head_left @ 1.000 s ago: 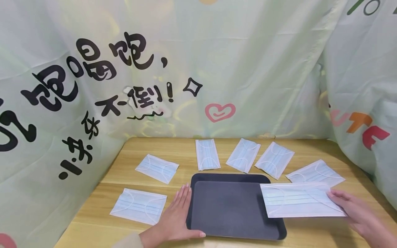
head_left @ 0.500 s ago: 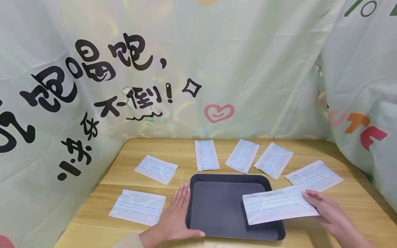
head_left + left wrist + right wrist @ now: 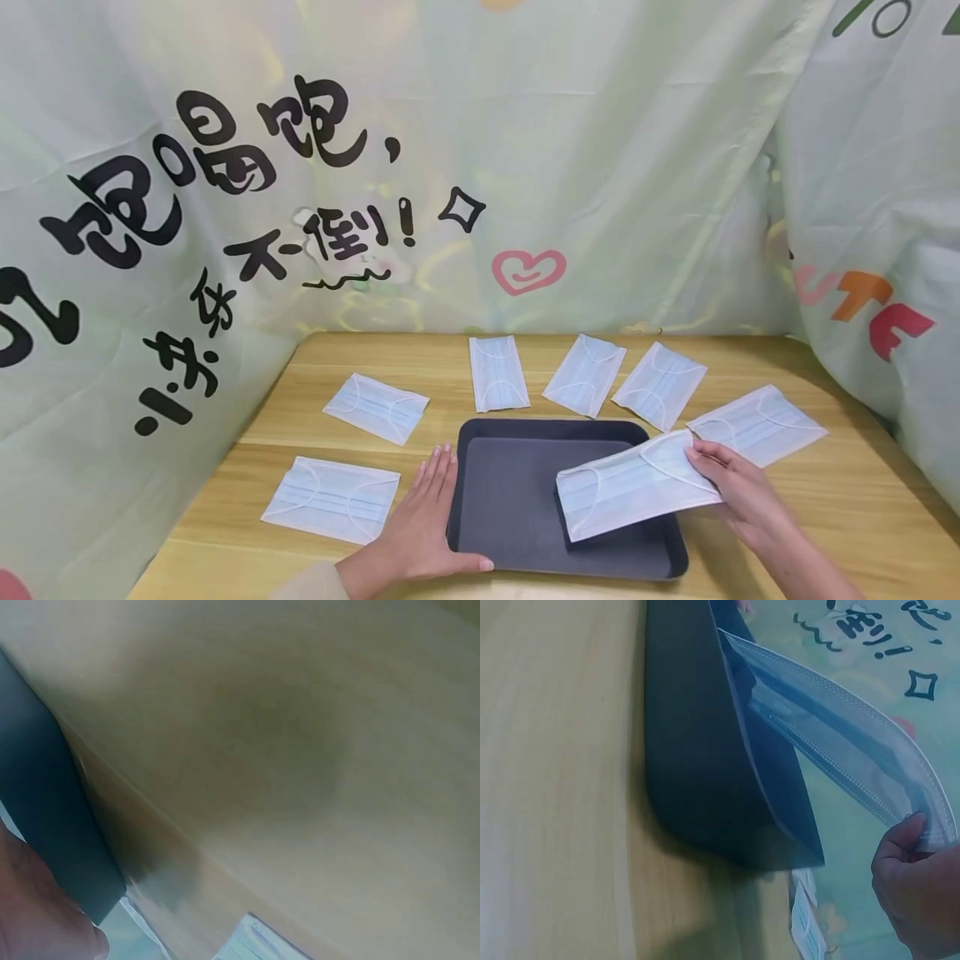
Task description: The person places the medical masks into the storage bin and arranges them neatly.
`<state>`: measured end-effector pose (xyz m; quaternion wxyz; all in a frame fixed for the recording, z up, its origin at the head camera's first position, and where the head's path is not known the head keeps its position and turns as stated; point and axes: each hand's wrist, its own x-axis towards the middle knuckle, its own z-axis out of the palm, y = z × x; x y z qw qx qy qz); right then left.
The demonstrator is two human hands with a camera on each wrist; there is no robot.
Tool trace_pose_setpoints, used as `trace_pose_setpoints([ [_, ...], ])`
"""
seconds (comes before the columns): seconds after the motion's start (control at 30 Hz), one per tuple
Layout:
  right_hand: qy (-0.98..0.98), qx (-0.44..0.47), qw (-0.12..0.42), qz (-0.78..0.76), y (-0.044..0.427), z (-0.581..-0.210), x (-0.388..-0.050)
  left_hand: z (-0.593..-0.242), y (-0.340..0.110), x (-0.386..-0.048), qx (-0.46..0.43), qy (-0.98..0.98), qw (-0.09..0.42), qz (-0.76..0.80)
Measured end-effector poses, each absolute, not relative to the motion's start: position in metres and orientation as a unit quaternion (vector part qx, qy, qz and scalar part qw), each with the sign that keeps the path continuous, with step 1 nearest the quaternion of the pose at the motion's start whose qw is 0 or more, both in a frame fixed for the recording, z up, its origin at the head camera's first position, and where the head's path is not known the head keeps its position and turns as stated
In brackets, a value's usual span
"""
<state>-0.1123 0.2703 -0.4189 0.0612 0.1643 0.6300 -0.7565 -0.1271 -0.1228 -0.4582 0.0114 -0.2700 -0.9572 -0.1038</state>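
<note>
My right hand (image 3: 738,492) pinches a pale blue pleated face mask (image 3: 630,487) by its right end. The mask slants over the right half of a dark grey tray (image 3: 510,508), its left end lower and inside the rim. In the right wrist view the same mask (image 3: 840,727) reaches from my fingers across the tray wall (image 3: 697,750). My left hand (image 3: 420,525) rests against the tray's left side, fingers straight and thumb spread along the front edge. Part of that hand (image 3: 37,907) shows beside the tray in the left wrist view.
Several more masks lie flat on the wooden table (image 3: 247,492): two at the left, such as the near one (image 3: 330,497), several behind the tray, such as the upright one (image 3: 498,373), and one at the right (image 3: 757,423). A printed curtain (image 3: 600,167) hangs around the table.
My right hand has carried the mask leftward from the tray's right side to over the tray, tilting its left end down. My left hand and the tray stay in place.
</note>
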Motion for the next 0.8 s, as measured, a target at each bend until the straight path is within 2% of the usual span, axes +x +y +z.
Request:
trace_pose_setpoints([
  [0.5,0.616,0.168,0.031,-0.769,0.218,-0.416,-0.129,-0.459,-0.119,-0.127,-0.287,-0.953,0.056,-0.073],
  [0.8,0.679,0.165,0.047,-0.714,0.206,-0.422,-0.134,-0.46,-0.12,-0.125,-0.287,-0.954,0.055,-0.074],
])
